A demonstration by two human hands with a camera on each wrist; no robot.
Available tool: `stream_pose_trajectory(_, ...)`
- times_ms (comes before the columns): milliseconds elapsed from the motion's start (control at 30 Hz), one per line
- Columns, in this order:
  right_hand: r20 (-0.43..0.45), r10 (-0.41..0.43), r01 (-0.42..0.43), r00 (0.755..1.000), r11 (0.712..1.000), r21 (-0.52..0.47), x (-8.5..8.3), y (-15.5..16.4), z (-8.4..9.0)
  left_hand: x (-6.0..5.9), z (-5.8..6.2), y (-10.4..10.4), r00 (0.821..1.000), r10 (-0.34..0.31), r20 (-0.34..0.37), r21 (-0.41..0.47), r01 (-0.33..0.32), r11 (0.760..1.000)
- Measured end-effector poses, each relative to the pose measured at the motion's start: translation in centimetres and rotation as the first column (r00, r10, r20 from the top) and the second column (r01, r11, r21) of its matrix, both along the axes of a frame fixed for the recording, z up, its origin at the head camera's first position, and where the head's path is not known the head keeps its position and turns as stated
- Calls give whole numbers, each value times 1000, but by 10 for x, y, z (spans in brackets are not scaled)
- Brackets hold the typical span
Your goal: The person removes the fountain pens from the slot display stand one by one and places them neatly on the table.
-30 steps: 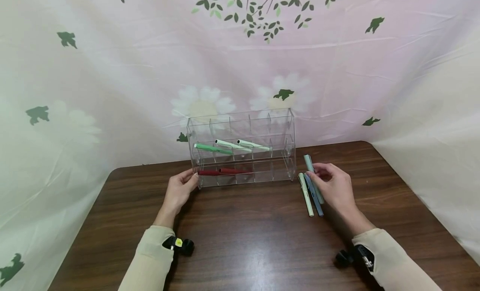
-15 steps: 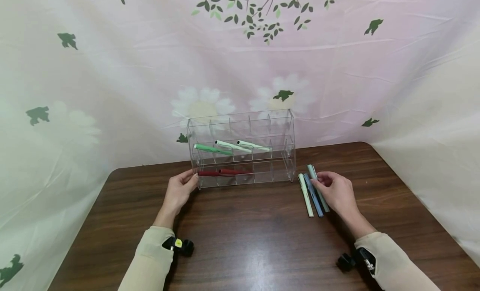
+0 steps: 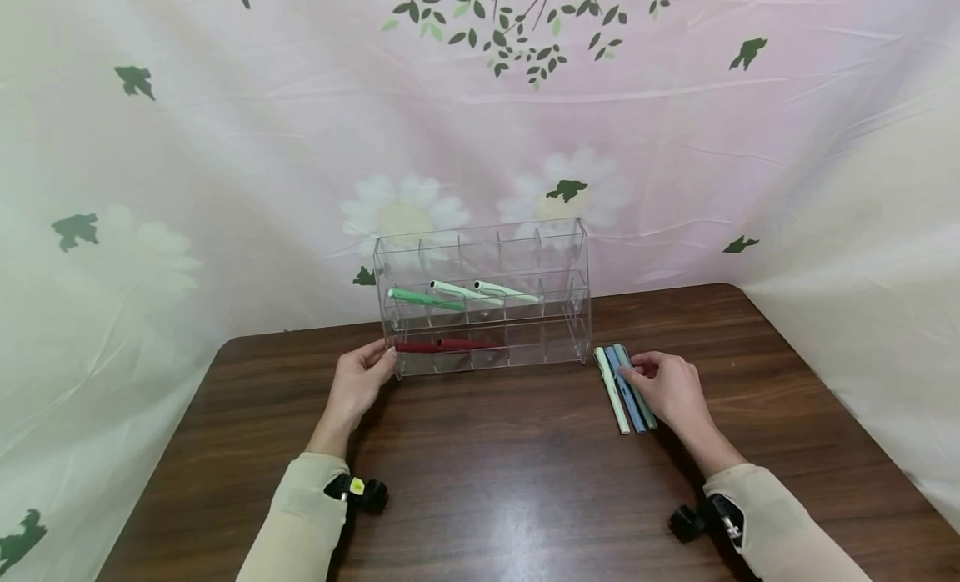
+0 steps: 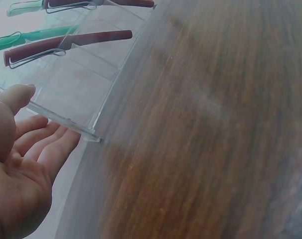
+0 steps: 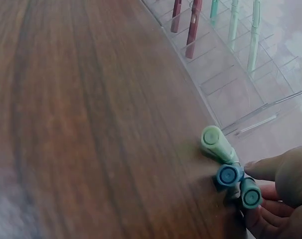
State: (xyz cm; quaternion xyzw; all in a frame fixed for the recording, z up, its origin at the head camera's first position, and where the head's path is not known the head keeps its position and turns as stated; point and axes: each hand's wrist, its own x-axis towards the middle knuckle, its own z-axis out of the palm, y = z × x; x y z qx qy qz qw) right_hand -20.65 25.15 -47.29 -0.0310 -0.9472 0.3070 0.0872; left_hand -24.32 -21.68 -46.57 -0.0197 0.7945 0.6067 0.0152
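Observation:
A clear acrylic rack [image 3: 532, 363] with divided tiers stands at the back of the table. My left hand [image 3: 360, 380] pinches its left side wall, thumb [image 4: 19, 97] on one face and fingers curled behind. Right of the rack, three capped pens lie side by side: a pale green pen [image 3: 613, 394], a blue pen [image 3: 627, 392] and a grey-green pen [image 3: 649, 413]. My right hand [image 3: 670, 390] pinches the grey-green pen at the right of this row. Its thumb [image 5: 268, 168] reaches to the blue pen's side, and its fingers lie beyond the grey-green one.
In the rack's lower tier lie two dark red pens [image 3: 471, 343]. The tier above holds a bright green pen [image 3: 426, 298] and two pale mint pens [image 3: 513, 293]. A patterned cloth [image 3: 480, 148] hangs behind the brown wooden table [image 3: 480, 474].
My right hand has drawn the grey-green pen toward me, lowering it from jutting beyond the others until its end lines up beside the blue pen. The left hand keeps its place on the rack.

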Motion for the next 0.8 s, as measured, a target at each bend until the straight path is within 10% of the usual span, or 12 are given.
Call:
stream_pose_trajectory(400, -7, 10, -10, 1000, 1000, -4, 5, 1, 6, 0, 1, 1, 1000, 3, 1, -1, -3, 1000)
stream_pose_trajectory(800, -204, -34, 18, 978, 997, -76, 7, -1, 11, 0, 0, 2, 1000, 11, -7, 5, -11, 1000)
